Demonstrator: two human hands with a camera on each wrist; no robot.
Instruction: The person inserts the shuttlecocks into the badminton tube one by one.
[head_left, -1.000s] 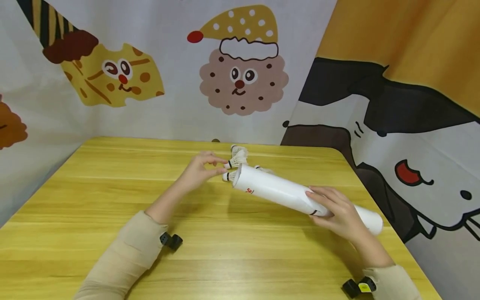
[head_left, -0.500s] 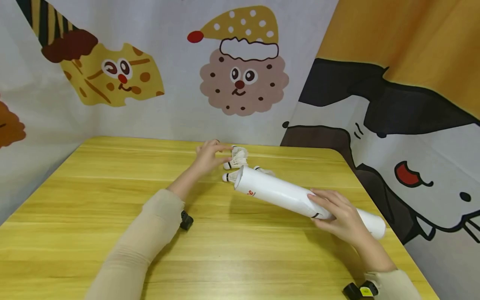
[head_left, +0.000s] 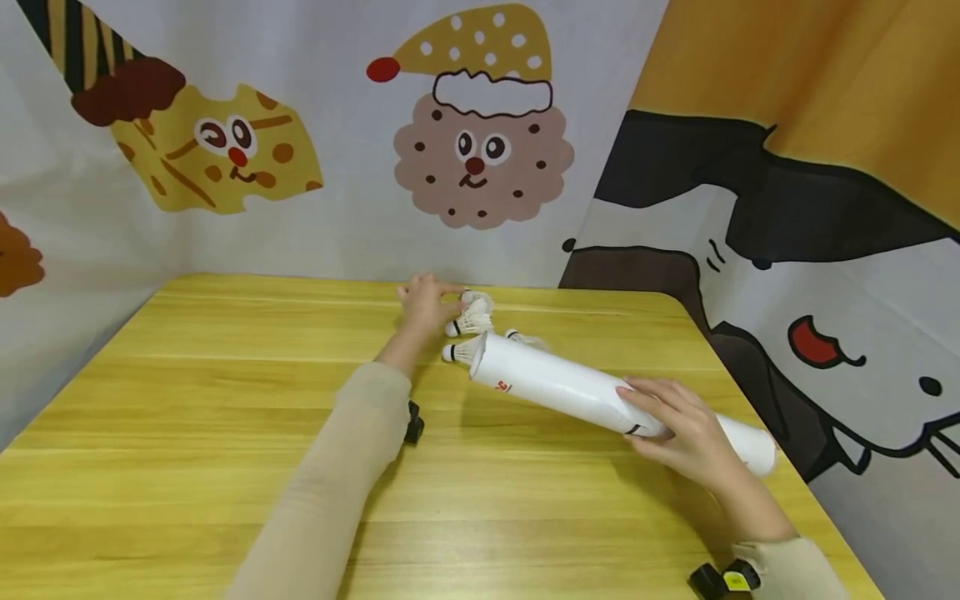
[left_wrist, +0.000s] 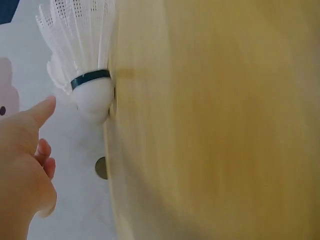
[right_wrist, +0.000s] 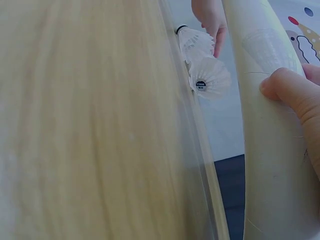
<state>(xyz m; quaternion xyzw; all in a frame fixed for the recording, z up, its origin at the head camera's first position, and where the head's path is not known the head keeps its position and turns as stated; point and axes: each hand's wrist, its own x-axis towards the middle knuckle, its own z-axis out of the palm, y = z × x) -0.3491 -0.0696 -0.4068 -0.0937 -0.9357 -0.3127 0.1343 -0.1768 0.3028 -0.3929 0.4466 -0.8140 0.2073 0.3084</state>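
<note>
In the head view, my right hand point(head_left: 686, 429) grips a long white shuttlecock tube point(head_left: 555, 385), held tilted above the table with its mouth towards the left. A shuttlecock point(head_left: 459, 352) shows at that mouth, cork end outward and skirt reaching into the tube. My left hand point(head_left: 426, 304) is at the far edge beside two shuttlecocks point(head_left: 471, 320) that lie against each other. Its thumb and forefinger are stretched towards them. From the left wrist, a gap shows between the extended digit and the nearest shuttlecock point(left_wrist: 95, 95). Another shuttlecock point(head_left: 527, 339) lies partly hidden behind the tube.
The wood-grain table point(head_left: 225, 433) runs back to a printed curtain point(head_left: 337, 242) hanging close behind its far edge. On the right, the curtain point(head_left: 862, 350) comes down along the table's side. A small black device point(head_left: 413, 423) sits at my left wrist.
My left hand has moved away from the shuttlecock at the tube's mouth, back and slightly right to the pair at the far edge. The right hand and tube have hardly moved.
</note>
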